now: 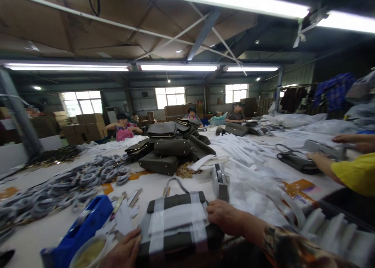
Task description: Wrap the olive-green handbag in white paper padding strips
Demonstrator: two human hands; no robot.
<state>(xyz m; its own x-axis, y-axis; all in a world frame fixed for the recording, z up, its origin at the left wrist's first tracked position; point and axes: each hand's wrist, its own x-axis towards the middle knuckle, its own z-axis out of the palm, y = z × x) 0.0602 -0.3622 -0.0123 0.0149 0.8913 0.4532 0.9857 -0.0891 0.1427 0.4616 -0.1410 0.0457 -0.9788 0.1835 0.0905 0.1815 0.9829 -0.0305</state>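
Observation:
A dark handbag (178,240) lies in front of me, with a white sheet (175,218) over its flap and pale strips of tape running down both sides. A thin grey handle (178,182) arches from its far edge. My left hand (124,249) presses against the bag's left side, fingers together and partly cut off by the frame. At the right edge, my right hand (224,217) grips the bag with curled fingers. Just beyond it stands a grey upright object (221,184), its kind unclear. To the left is a blue tape dispenser (84,225).
A white tub (101,246) stands by the dispenser. Coiled grey straps (88,178) cover the table's left. Dark handbags (164,160) are piled ahead, with white wrapping (249,174) to their right. A co-worker's arm (325,166) handles another bag at right. Several people sit farther back.

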